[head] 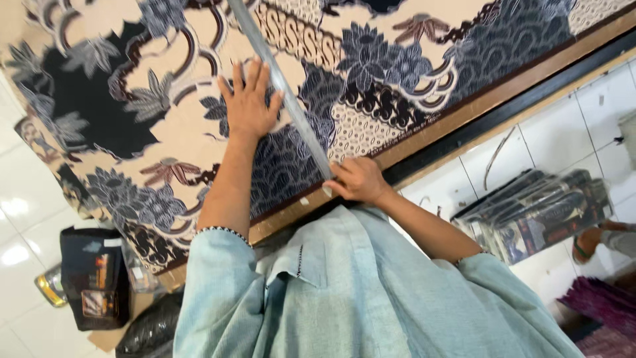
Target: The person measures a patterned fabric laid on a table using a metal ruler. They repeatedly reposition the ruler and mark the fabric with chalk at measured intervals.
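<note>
A table (464, 126) carries patterned batik cloth (371, 73). The left hand (248, 99) presses flat, fingers spread, steadying the long ruler (281, 86) beside it (keeping its edge straight); the right hand (358, 179) pinches something small at the ruler's near end.

A long metal ruler (281, 89) lies across patterned batik cloth (371, 59) on the desk (490, 99). Left hand (248, 103) presses flat just beside the ruler; right hand (358, 180) grips the ruler's near end.
</note>
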